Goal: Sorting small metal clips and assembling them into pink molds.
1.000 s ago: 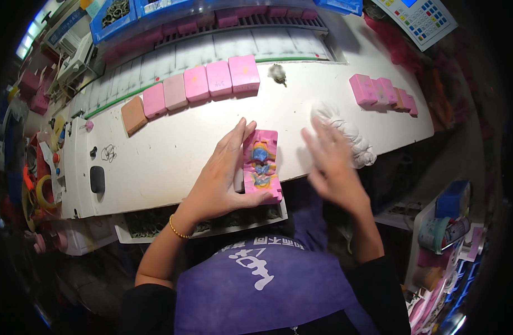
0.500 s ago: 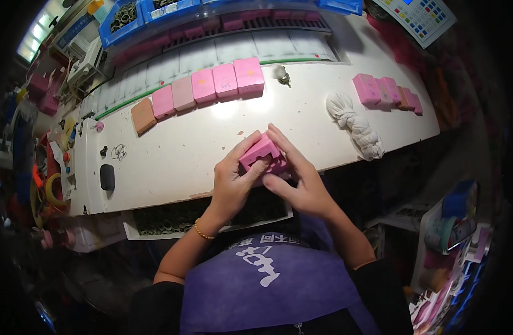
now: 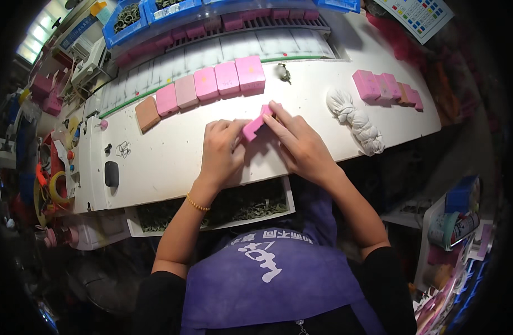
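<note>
Both of my hands hold a small pink box above the white worktable. My left hand grips its near left end. My right hand covers its right side, fingers stretched over the top. Just beyond the box stands a row of pink boxes with a brown box at its left end.
A knotted white cloth lies to the right, with several more pink boxes beyond it. A small dark metal piece sits by the row. Blue bins line the back. An open drawer of dark parts sits under the table edge.
A second ago the pink box lay flat under my left hand with my right hand beside it. Both hands took it up and carried it farther from me, toward the row.
</note>
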Available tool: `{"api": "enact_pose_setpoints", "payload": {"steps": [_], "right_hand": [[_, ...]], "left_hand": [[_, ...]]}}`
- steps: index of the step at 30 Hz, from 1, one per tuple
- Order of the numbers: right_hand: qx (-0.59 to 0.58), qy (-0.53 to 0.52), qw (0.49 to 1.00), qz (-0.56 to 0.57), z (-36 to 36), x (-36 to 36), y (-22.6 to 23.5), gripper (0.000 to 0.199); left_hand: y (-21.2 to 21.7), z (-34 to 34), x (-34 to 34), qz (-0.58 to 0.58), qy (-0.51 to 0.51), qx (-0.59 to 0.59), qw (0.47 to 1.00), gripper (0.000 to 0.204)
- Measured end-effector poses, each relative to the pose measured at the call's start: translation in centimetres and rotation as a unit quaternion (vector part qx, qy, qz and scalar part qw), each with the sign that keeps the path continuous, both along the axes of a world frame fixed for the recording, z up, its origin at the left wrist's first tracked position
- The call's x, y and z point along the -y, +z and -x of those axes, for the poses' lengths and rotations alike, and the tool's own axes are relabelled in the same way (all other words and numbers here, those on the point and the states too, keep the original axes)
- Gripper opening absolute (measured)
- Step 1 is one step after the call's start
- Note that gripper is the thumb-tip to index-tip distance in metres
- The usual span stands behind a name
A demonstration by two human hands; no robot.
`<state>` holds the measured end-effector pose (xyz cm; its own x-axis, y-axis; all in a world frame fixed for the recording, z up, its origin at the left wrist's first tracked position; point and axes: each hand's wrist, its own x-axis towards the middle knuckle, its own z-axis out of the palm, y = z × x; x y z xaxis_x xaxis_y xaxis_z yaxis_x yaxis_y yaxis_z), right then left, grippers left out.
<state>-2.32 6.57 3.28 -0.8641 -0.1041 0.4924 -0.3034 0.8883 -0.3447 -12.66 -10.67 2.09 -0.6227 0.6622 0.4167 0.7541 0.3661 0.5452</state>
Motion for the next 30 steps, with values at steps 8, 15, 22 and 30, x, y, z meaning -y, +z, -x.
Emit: {"api": "enact_pose_setpoints", "payload": {"steps": [8, 15, 22, 30], "right_hand": [[-0.061, 0.003, 0.996, 0.066, -1.4, 0.2, -0.2, 0.058], [0.089, -0.009, 0.946, 0.313, -2.4, 0.5, -1.0, 0.052], [0.14, -0.191, 0.971, -0.038, -0.2, 0.5, -5.2, 0.071], [-0.049, 0.175, 0.982, 0.055, -0.1, 10.7, -6.5, 0.041]], "left_hand": [[-0.8, -1.2, 0.5, -0.036, 0.011, -0.065, 0.997, 0.037], [0.4, -2.0, -0.1, -0.096, 0.044, 0.116, 0.988, 0.024], [3.9, 1.2, 4.8, -0.16, 0.173, 0.103, 0.966, 0.024], [4.6, 0.6, 5.4, -0.148, 0.163, 0.153, 0.963, 0.024]]}}
